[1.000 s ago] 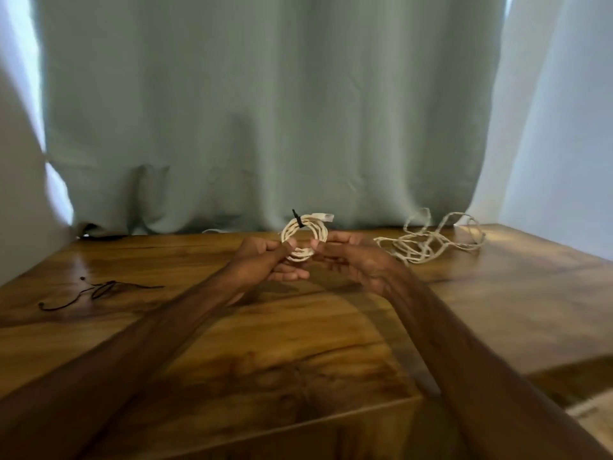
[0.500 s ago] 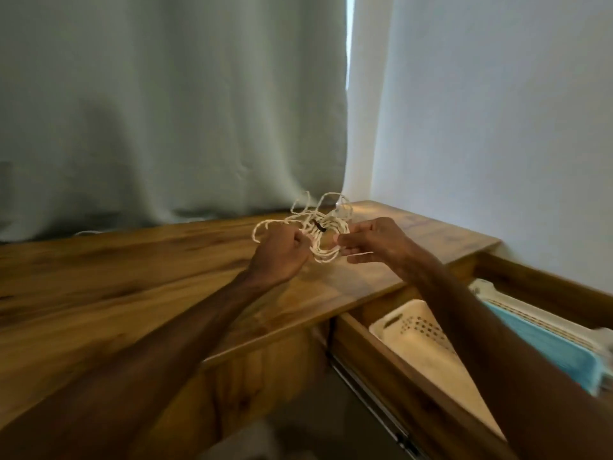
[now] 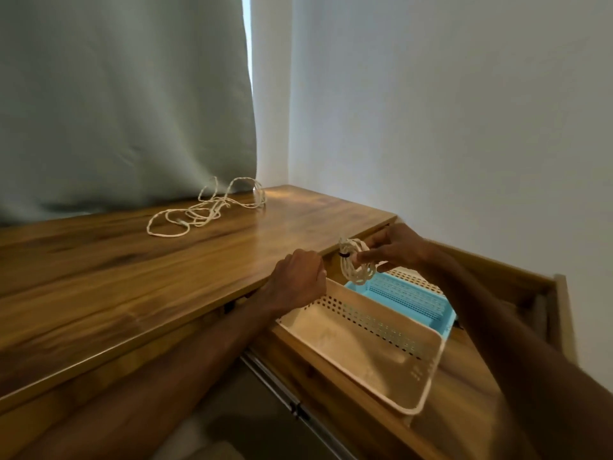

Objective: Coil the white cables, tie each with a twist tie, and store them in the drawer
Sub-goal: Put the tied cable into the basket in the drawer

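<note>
- Right hand (image 3: 394,250) up over the open drawer (image 3: 517,277), thumb and fingertips pinching the coiled white cable (image 3: 356,265). The coil hangs just above the blue basket (image 3: 414,300).
- A black twist tie (image 3: 343,255) cinches the coil on its left side.
- Left hand (image 3: 298,280) sits knuckles-up at the desk edge with fingers curled, touching the far corner of the cream basket (image 3: 365,343); can't tell whether it grips anything.
- 2 perforated baskets lie side by side in the drawer, cream nearer, blue behind it.
- Back on the wooden desk (image 3: 132,277), well apart from the hands, 1 loose cable (image 3: 199,214) sprawls uncoiled against the curtain (image 3: 126,94).
- Pale wall (image 3: 431,111) on the right, daylight showing at the curtain's edge.
</note>
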Demonstrator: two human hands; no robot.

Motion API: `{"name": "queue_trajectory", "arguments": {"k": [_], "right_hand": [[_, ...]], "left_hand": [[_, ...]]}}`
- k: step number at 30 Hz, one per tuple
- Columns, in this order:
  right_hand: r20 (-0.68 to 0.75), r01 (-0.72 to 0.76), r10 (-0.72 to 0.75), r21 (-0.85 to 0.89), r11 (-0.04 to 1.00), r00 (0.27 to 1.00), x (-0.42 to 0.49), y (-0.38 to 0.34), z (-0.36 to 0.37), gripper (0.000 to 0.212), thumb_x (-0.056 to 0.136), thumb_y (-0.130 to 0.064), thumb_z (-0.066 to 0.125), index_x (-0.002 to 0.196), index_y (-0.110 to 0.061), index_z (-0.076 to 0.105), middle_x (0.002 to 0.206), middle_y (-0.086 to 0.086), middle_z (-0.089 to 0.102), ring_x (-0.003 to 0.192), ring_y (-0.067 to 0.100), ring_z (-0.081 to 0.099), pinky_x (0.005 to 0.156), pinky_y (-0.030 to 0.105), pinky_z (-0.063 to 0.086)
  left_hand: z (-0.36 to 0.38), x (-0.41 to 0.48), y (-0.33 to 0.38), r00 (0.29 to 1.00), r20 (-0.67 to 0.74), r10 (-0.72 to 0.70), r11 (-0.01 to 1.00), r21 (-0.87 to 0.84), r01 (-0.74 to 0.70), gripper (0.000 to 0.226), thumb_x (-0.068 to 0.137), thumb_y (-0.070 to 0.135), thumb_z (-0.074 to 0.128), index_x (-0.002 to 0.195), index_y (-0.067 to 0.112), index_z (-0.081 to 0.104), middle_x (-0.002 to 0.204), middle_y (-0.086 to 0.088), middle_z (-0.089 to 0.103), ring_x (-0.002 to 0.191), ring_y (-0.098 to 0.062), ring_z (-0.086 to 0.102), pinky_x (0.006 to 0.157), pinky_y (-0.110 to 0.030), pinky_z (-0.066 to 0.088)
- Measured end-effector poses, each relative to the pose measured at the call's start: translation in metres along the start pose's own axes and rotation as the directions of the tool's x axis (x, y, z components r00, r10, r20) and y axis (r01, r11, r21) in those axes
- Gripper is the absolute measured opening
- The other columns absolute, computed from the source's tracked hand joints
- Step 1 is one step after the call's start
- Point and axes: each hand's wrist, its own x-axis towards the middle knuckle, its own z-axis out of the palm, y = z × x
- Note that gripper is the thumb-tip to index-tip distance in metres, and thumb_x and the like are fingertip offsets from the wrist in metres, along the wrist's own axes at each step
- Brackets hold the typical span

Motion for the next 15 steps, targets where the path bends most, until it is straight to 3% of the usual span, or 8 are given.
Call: {"name": "queue_trajectory", "arguments": {"k": [4, 7, 9, 12, 15], "right_hand": [[0.060, 0.038, -0.037, -0.018, 0.999, 0.998, -0.012, 0.003, 0.009, 0.019, 0.083, -0.024, 0.084, 0.095, -0.010, 0.079, 0.085, 0.001, 0.079, 0.078, 0.013, 0.072, 0.072, 0.028, 0.057], [0.117, 0.099, -0.094, -0.034, 0.995, 0.989, -0.013, -0.004, 0.023, 0.024, 0.080, -0.028, 0.087, 0.096, -0.012, 0.079, 0.088, 0.005, 0.079, 0.079, 0.018, 0.071, 0.071, 0.031, 0.056], [0.149, 0.114, -0.102, -0.079, 0.990, 0.984, -0.008, -0.008, 0.032, 0.027, 0.077, -0.028, 0.089, 0.097, -0.012, 0.080, 0.087, 0.004, 0.080, 0.077, 0.019, 0.072, 0.069, 0.032, 0.056], [0.206, 0.146, -0.099, -0.226, 0.963, 0.974, -0.006, -0.012, 0.048, 0.026, 0.075, -0.026, 0.090, 0.096, -0.014, 0.080, 0.086, -0.002, 0.080, 0.075, 0.014, 0.074, 0.070, 0.036, 0.060], [0.243, 0.188, -0.095, -0.393, 0.900, 0.965, -0.011, -0.012, 0.073, 0.029, 0.077, -0.026, 0.089, 0.103, -0.020, 0.078, 0.096, -0.008, 0.078, 0.084, 0.004, 0.072, 0.078, 0.029, 0.061]], "left_hand": [[0.009, -0.001, 0.006, 0.999, 0.044, 0.005, 0.999, 0.036, -0.006, 0.016, 0.095, 0.024, 0.053, 0.096, 0.014, 0.065, 0.097, -0.005, 0.071, 0.087, -0.025, 0.068, 0.062, -0.034, 0.051], [0.007, 0.000, 0.002, 1.000, 0.010, 0.005, 0.997, 0.076, -0.005, 0.003, 0.089, 0.014, 0.062, 0.091, 0.015, 0.063, 0.095, -0.006, 0.070, 0.085, -0.028, 0.068, 0.059, -0.032, 0.041], [0.004, 0.000, -0.008, 1.000, 0.001, 0.009, 0.996, 0.091, -0.009, 0.009, 0.084, 0.007, 0.064, 0.090, 0.014, 0.061, 0.095, -0.007, 0.068, 0.087, -0.030, 0.066, 0.059, -0.035, 0.044], [-0.003, 0.001, -0.029, 1.000, -0.012, 0.019, 0.996, 0.086, -0.018, 0.021, 0.084, 0.006, 0.066, 0.102, 0.017, 0.067, 0.102, -0.005, 0.068, 0.092, -0.027, 0.064, 0.071, -0.041, 0.056], [-0.008, -0.001, -0.041, 0.996, -0.021, 0.090, 0.993, 0.080, -0.089, 0.017, 0.089, 0.007, 0.065, 0.102, 0.018, 0.067, 0.097, -0.002, 0.067, 0.087, -0.021, 0.062, 0.074, -0.044, 0.057]]}}
